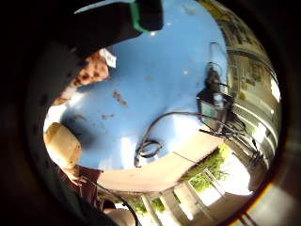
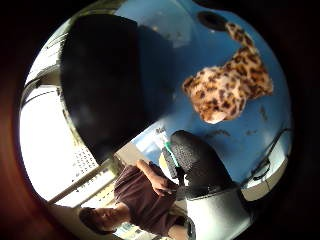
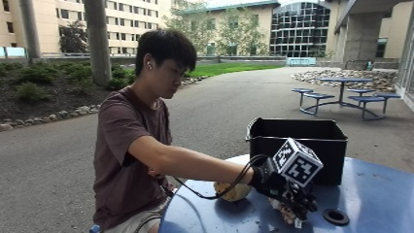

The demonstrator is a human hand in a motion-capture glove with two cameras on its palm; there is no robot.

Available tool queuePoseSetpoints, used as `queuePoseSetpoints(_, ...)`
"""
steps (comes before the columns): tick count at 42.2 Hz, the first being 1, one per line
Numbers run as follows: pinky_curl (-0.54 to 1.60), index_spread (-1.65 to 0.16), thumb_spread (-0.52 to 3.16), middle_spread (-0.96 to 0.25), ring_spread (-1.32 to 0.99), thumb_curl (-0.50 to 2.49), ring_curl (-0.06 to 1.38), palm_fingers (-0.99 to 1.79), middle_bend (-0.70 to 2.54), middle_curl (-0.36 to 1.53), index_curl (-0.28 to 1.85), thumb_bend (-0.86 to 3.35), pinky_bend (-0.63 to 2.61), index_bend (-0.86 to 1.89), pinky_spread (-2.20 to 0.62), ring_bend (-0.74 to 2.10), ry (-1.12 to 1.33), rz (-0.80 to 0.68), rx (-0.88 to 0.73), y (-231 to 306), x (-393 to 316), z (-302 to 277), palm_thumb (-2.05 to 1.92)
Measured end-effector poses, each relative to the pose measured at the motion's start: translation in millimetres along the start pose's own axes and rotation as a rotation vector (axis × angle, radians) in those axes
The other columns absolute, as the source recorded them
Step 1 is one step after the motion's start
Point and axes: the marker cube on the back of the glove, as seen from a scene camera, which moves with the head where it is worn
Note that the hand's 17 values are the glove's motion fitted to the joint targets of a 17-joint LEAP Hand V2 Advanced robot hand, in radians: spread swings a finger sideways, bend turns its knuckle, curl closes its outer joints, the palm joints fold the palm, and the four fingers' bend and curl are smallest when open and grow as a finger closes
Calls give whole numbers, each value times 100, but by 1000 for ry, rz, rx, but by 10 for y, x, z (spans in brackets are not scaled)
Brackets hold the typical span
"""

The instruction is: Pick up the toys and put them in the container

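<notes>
Your gloved right hand (image 3: 289, 194) hangs over the blue table (image 3: 375, 194), just above the leopard-print plush toy (image 2: 227, 90), which lies on the tabletop near the table's centre hole (image 3: 336, 216). From the outside view your fingers point down at the toy and seem to reach it, but whether they have curled round it I cannot tell; the thumb-side palm view shows the toy lying apart from the palm with one gloved finger (image 2: 197, 160) beside it.

The toy looks soft and light, so it should squash under your fingers rather than slip. Take it round the thick middle of the body, not by the thin tail end or the white tag (image 1: 109, 57).

The black container (image 3: 298, 145) stands upright on the table just behind your hand, open at the top. A second, yellowish round toy (image 3: 232, 191) sits on the table by your forearm, partly hidden behind the arm. In the outside view the hand covers most of the plush toy, so its contact with your fingers is hard to make out.
</notes>
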Motion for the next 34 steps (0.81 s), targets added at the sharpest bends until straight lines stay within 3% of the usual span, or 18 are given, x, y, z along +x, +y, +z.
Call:
queuePoseSetpoints(4,41,-29,131,-8,2,39,31,-2,11,20,23,9,92,23,6,21,63,-24,26,-269,-35,453,21)
queuePoseSetpoints(8,35,-25,144,-8,-6,43,31,64,21,21,26,23,89,45,-14,33,62,-50,254,-411,-47,580,44)
queuePoseSetpoints(12,29,-20,149,-13,-19,46,34,134,52,30,34,33,71,70,-28,51,2,-52,392,-461,-70,599,58)
queuePoseSetpoints(16,35,-14,149,-14,-24,52,46,157,81,43,45,40,76,90,-32,68,-74,-32,467,-525,-166,576,73)
queuePoseSetpoints(24,41,-4,146,-11,-28,65,62,148,110,55,57,49,81,105,-39,117,-87,-5,404,-500,-246,376,91)
queuePoseSetpoints(34,52,-9,100,-13,-30,74,68,103,126,63,65,16,99,114,-40,123,-124,39,516,-29,-443,-655,58)
